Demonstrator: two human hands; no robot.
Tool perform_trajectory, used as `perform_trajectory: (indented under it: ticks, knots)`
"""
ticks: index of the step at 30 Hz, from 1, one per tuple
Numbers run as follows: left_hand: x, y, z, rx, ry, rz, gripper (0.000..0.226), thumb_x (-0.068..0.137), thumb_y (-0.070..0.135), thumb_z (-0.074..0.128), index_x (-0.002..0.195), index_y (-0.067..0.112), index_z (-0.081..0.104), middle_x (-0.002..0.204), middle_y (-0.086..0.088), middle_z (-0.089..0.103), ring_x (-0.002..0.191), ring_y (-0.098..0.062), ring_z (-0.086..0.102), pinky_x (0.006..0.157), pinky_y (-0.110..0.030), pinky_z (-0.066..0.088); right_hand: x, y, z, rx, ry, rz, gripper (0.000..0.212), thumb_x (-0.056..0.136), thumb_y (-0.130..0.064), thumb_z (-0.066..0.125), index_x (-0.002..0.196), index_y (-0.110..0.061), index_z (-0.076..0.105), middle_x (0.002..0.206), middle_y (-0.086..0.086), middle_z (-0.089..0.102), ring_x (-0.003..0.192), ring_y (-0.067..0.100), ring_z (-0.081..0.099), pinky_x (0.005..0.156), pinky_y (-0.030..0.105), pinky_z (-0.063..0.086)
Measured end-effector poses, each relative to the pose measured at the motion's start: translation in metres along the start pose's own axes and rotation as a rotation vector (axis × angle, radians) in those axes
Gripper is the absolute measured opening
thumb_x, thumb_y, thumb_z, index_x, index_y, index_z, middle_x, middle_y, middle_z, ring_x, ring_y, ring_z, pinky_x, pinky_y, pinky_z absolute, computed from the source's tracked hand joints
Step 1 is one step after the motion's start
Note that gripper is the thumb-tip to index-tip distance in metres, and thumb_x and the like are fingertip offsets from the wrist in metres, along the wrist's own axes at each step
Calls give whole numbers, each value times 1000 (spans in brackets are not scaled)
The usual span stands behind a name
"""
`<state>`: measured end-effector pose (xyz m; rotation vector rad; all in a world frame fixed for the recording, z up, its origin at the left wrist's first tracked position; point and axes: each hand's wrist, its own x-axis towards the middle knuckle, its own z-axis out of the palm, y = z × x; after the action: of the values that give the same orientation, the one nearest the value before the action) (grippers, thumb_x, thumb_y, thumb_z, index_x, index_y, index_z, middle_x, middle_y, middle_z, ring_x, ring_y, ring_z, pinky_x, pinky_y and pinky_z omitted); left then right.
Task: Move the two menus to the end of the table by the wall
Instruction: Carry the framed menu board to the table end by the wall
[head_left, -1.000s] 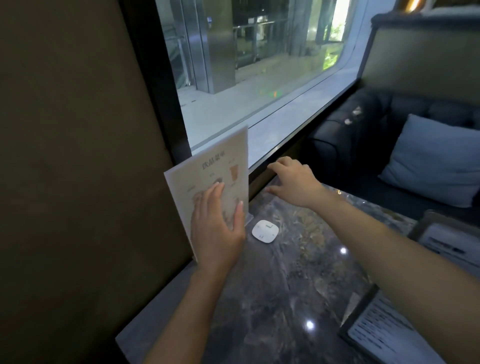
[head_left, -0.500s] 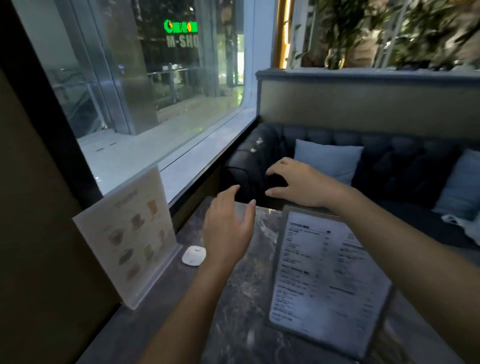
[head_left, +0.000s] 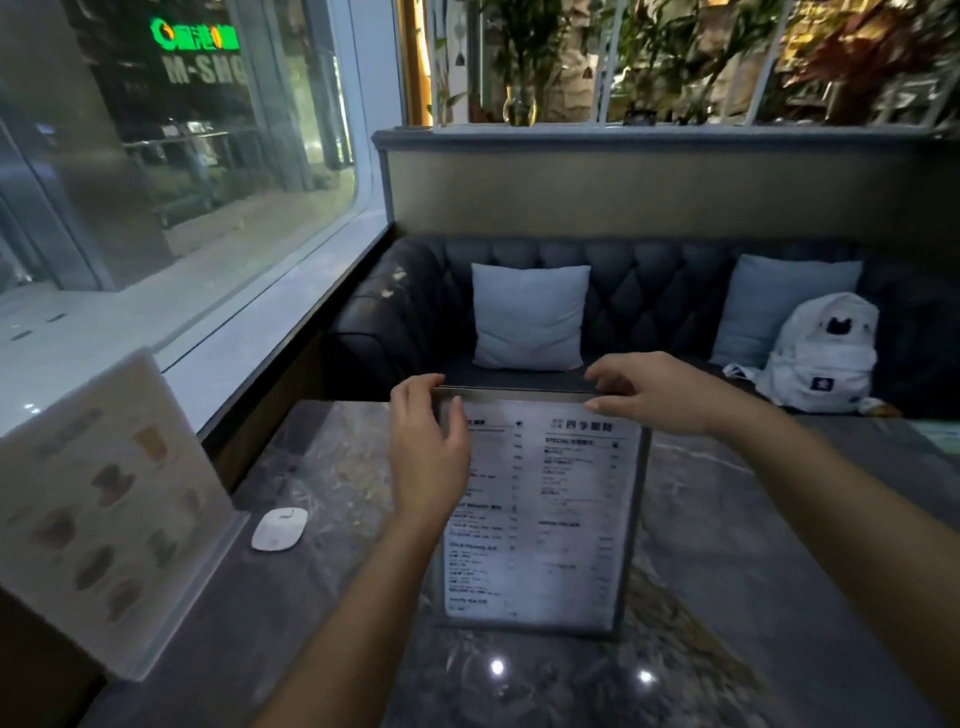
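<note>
Left hand (head_left: 428, 457) and right hand (head_left: 657, 392) grip text menu (head_left: 550, 519) top.

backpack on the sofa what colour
White backpack, with a small dark patch; head view.

White backpack (head_left: 821, 353) and two cushions (head_left: 530, 317) sit on the sofa (head_left: 415, 312).

On the table (head_left: 727, 519), the framed menu (head_left: 550, 519) stands mid-table with a picture menu (head_left: 104, 509) far left by the wall, a small puck (head_left: 279, 529) between them, and the sofa (head_left: 649, 306) behind.
</note>
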<state>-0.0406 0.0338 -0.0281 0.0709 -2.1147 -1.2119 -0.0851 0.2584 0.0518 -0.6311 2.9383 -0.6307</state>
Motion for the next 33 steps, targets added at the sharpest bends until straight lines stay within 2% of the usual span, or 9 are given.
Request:
perform_trajectory:
  ticks: [6,9,12,15,20,23,26,29,33]
  knots:
    - [-3,-19,-3,-128,-57,-207,27,90,28,52,116,25,44,93,17,55,87,-1,56,76,-31,51,-9,25,18,70,245,-8,18,83,-25,61,100,-19,65,101,1,68,93,15,60,81,31,46]
    - [-5,-31,-8,-204,-105,-310,16,91,28,52,103,18,53,88,3,64,85,-17,64,77,-43,55,-12,38,34,232,382,26,14,82,-23,63,94,-18,66,93,0,67,84,12,58,73,26,41]
    - [-12,-42,-10,-316,-169,-399,27,90,30,53,86,5,63,86,-21,67,82,-34,65,77,-56,54,-16,46,53,523,461,123,15,83,-25,62,96,-19,63,91,2,64,83,16,58,73,32,48]
    - [-22,-53,-10,-352,-203,-467,29,88,34,56,78,8,64,86,-20,68,82,-35,65,75,-52,54,-25,46,77,794,525,210,10,85,-26,58,86,-17,61,81,4,66,76,20,61,63,33,51]
    - [-48,-78,-8,-390,-263,-561,18,87,26,56,84,11,67,83,-4,73,79,-22,69,67,-31,56,-49,58,124,875,415,307,15,86,-33,54,82,-22,63,75,-3,71,70,11,68,54,20,50]
    - [-65,-95,-9,-393,-300,-614,15,88,17,56,90,7,66,88,-9,71,84,-26,68,69,-32,56,-60,70,150,822,339,361,12,85,-29,55,77,-24,63,78,-5,69,70,9,66,57,23,48]
    - [-74,-106,-11,-395,-349,-657,10,87,10,56,91,8,64,89,-12,70,85,-28,68,65,-29,58,-67,79,172,865,296,388,26,86,-19,57,61,-27,63,62,-12,69,56,-1,62,46,14,47]
    - [-75,-110,-15,-379,-430,-677,10,86,5,56,93,10,61,86,-8,65,79,-20,69,60,-27,57,-72,83,186,904,257,390,23,85,-16,59,65,-27,62,65,-24,69,59,-6,63,44,7,44]
    - [-69,-108,-17,-299,-533,-647,11,88,1,52,100,2,51,91,-18,52,80,-15,66,61,-30,59,-71,87,192,932,293,374,14,82,-17,61,72,-25,66,69,-11,72,65,-3,65,47,8,46]
